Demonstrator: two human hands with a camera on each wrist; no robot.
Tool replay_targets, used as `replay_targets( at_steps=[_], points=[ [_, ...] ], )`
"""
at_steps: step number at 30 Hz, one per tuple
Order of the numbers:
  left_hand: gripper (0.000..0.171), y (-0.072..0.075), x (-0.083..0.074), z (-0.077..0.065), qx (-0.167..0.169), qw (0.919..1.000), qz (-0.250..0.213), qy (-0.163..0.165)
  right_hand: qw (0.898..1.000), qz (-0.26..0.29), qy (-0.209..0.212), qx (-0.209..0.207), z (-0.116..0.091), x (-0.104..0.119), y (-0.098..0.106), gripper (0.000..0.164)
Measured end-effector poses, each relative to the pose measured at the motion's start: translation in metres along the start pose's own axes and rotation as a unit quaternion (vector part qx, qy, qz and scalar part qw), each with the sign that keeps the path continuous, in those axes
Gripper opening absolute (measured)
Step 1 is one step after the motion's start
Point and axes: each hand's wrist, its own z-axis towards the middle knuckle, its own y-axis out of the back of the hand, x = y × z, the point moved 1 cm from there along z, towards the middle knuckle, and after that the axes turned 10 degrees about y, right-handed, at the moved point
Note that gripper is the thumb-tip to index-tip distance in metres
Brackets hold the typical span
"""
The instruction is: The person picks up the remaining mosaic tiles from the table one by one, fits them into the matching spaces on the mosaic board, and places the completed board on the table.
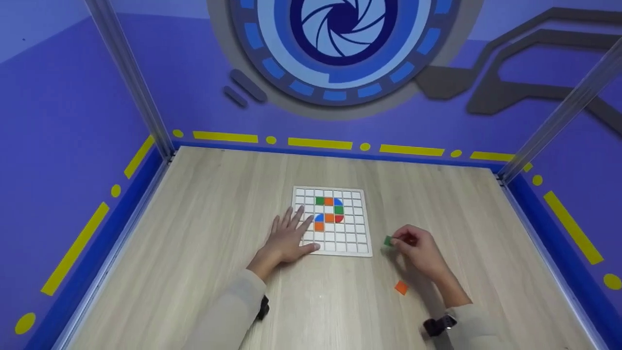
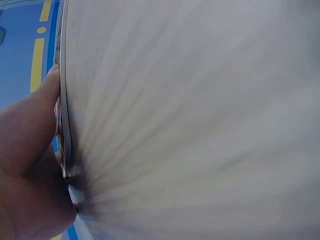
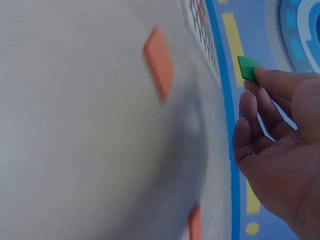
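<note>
A white grid board (image 1: 350, 245) lies in the middle of the wooden table, with several green, orange, blue and red tiles (image 1: 329, 210) set in its upper cells. My left hand (image 1: 290, 237) rests flat on the table, its straight fingers lying over the board's left edge. In the left wrist view that left hand (image 2: 30, 165) lies along the board's edge (image 2: 65, 135). To the right of the board, my right hand (image 1: 399, 241) pinches a small green tile (image 1: 388, 240) at its fingertips. The right wrist view shows the green tile (image 3: 247, 67) held above the table, at the tips of the right hand (image 3: 260, 95).
A loose orange tile (image 1: 401, 287) lies on the table near my right forearm; the right wrist view shows this orange tile (image 3: 159, 62) and part of a second orange piece (image 3: 195, 222). Blue walls and metal posts (image 1: 129, 78) enclose the table.
</note>
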Motion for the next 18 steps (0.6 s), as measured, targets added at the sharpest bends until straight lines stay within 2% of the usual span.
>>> replay_targets(
  at_steps=[6,12,18],
  points=[
    [0.086,-0.001,0.001,0.002,-0.001,1.0,0.005,-0.002,0.999,0.031,-0.004,0.012,0.027,0.022,-0.051,0.007],
    [0.086,-0.001,0.001,0.001,-0.003,0.9999,0.01,-0.002,0.997,0.07,-0.018,0.005,0.045,0.031,-0.103,0.006],
    [0.086,-0.001,0.0,0.001,-0.008,0.9998,0.018,0.0,0.998,0.058,0.007,0.028,0.06,0.035,-0.134,0.006]
  ],
)
